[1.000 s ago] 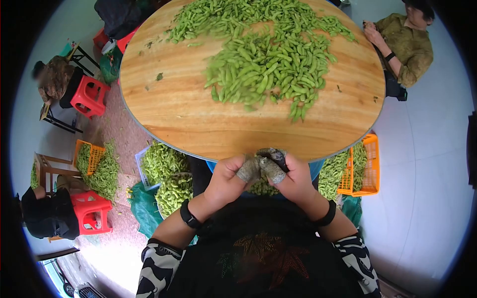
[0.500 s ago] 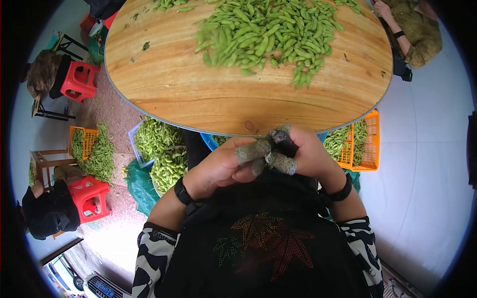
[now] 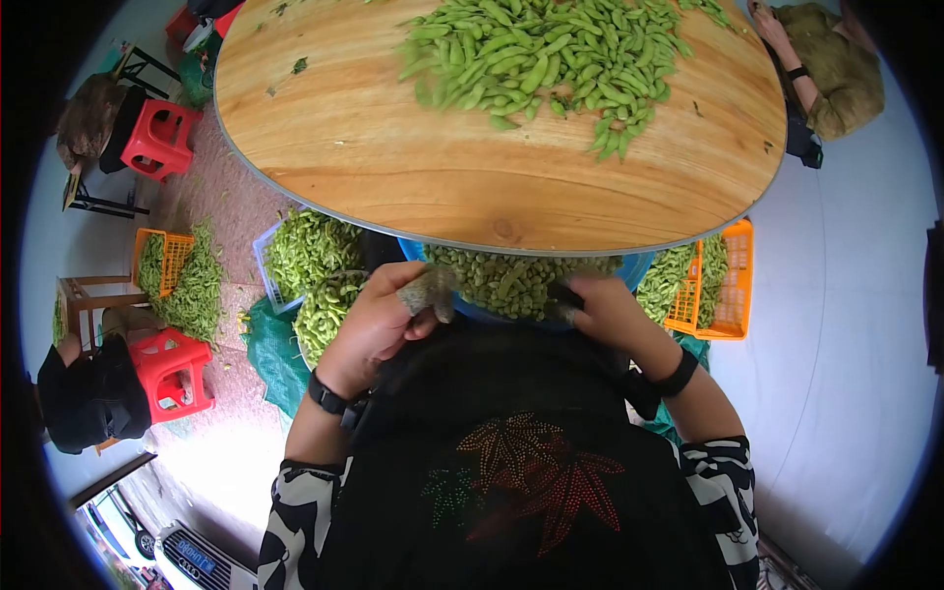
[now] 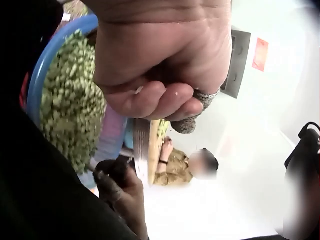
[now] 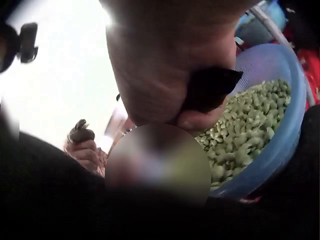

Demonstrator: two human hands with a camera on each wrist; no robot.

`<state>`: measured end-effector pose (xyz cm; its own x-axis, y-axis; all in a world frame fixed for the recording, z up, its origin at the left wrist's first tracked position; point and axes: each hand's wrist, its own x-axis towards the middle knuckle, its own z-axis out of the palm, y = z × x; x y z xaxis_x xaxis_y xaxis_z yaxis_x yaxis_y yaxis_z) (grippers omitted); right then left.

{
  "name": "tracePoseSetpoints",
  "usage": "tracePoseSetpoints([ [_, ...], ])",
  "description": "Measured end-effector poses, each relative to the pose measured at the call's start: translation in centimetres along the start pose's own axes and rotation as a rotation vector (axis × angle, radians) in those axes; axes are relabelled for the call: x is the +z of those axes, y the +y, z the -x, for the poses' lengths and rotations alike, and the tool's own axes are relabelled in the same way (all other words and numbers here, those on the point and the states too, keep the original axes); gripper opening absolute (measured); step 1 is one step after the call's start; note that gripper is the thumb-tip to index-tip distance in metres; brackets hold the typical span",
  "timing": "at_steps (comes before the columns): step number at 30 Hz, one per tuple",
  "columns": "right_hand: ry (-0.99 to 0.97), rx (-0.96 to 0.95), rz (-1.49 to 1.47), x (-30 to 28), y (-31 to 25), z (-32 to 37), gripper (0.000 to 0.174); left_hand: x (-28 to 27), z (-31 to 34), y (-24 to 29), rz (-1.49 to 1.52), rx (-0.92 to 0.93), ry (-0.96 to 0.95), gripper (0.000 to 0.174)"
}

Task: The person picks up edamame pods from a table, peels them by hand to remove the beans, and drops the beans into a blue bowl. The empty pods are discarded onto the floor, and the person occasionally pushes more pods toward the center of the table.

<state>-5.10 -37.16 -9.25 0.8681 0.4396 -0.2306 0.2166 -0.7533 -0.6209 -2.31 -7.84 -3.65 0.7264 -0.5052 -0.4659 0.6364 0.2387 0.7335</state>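
Note:
My left hand (image 3: 379, 320) is at the left front of a blue basin (image 3: 637, 267), its fingers curled in and grey sleeves on thumb and forefinger. The left wrist view shows the curled fingers (image 4: 150, 99) of that hand from the palm side, with no object visible in them. Over the basin's right part is my right hand (image 3: 612, 310), blurred, with dark covers on its fingers; I cannot tell whether it holds anything. Shelled green beans (image 5: 250, 127) fill much of the basin, under the table's near edge.
Green soybean pods (image 3: 551, 64) lie heaped on the round wooden table (image 3: 393, 187). Pod-filled crates stand both sides, one an orange crate (image 3: 733, 285) at right. Red stools (image 3: 172, 374) and seated people are at left; another person (image 3: 831, 69) sits at right.
My hands were together in front of me and have come apart, left hand leftward, right hand rightward over the basin. The beans are now exposed; the head view has tilted down.

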Motion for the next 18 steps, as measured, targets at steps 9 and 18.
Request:
tracePoseSetpoints([
  [9,0.038,-0.298,0.328,3.3,1.1,-6.9,0.027,-9.4,7.4,-3.4,-1.625,-0.002,0.822,0.029],
  [18,0.220,-0.340,0.153,3.7,1.7,-4.8,0.031,-2.4,1.2,-3.4,-1.483,0.443,0.431,0.019],
])
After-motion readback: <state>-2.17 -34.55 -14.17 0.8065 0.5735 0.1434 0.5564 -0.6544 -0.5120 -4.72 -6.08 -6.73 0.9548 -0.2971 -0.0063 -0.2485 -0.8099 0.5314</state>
